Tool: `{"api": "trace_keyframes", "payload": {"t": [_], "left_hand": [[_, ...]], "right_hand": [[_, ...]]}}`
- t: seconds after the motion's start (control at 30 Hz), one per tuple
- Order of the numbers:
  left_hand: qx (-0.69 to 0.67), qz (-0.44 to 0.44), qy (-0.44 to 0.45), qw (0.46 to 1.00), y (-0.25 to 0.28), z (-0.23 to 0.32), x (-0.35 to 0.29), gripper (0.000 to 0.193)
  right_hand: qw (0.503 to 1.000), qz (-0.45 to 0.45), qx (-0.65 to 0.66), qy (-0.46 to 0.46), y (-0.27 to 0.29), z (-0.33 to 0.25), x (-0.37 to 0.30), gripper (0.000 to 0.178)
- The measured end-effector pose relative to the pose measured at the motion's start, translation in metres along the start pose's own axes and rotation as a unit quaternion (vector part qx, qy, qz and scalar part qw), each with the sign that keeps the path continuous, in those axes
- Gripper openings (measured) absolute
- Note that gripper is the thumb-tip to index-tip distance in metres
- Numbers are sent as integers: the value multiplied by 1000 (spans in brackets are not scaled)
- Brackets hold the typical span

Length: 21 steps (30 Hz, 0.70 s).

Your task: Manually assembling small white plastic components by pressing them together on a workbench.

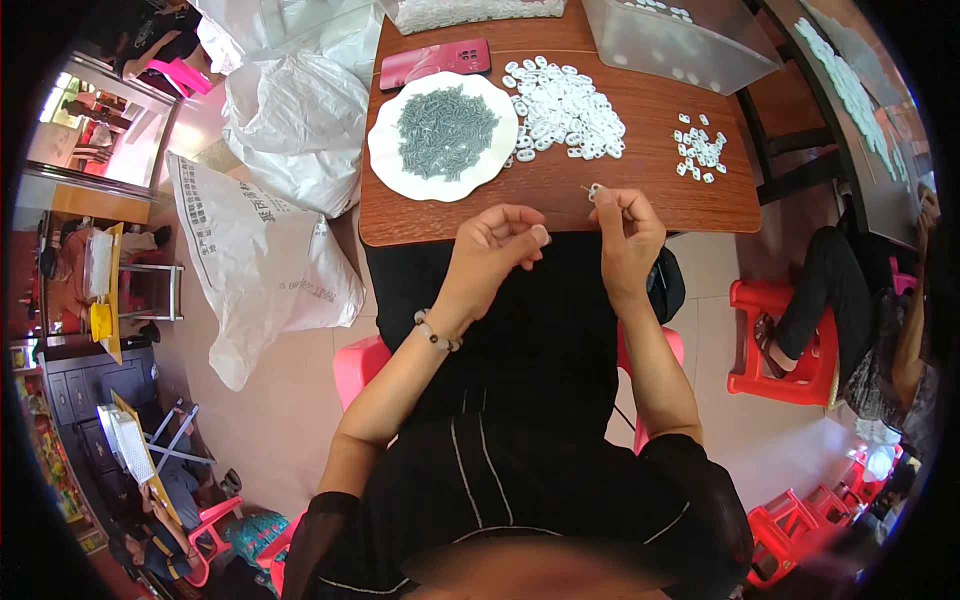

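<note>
My left hand (497,250) is held in front of the table's near edge, thumb and fingers curled together. Whatever it may pinch is too small to make out. At the edge, my right hand (628,232) grips a small white plastic piece (595,191) between thumb and forefinger, with a thin pin-like tip showing beside it. A white scalloped plate (385,160) beyond my left hand bears a heap of small grey screw-like parts (447,132). Right of it lies a pile of white oval pieces with two holes (568,105). A smaller group of such pieces (701,152) lies farther right.
A red phone (435,64) lies behind the plate on the brown table (660,205). Translucent bins (690,45) stand at its far side. White sacks (275,270) fill the floor at left. At right, a person sits by a red stool (785,340).
</note>
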State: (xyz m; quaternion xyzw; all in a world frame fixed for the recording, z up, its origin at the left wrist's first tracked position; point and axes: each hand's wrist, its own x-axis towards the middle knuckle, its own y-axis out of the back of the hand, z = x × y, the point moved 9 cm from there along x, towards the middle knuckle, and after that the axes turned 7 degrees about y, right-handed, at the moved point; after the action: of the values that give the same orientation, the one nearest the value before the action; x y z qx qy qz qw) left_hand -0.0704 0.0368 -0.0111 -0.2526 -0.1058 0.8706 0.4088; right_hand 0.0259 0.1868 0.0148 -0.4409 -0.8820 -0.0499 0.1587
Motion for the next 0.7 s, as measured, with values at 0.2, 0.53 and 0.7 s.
{"api": "trace_keyframes", "payload": {"t": [0.2, 0.53, 0.7], "left_hand": [[102, -34, 35, 994, 1, -11, -10, 24], [51, 20, 29, 998, 18, -7, 2, 17], [52, 14, 3, 999, 4, -2, 7, 17]], "right_hand": [[1000, -7, 1, 15, -7, 1, -6, 11], [994, -34, -51, 86, -5, -14, -3, 9], [999, -9, -1, 38, -1, -8, -2, 6]]}}
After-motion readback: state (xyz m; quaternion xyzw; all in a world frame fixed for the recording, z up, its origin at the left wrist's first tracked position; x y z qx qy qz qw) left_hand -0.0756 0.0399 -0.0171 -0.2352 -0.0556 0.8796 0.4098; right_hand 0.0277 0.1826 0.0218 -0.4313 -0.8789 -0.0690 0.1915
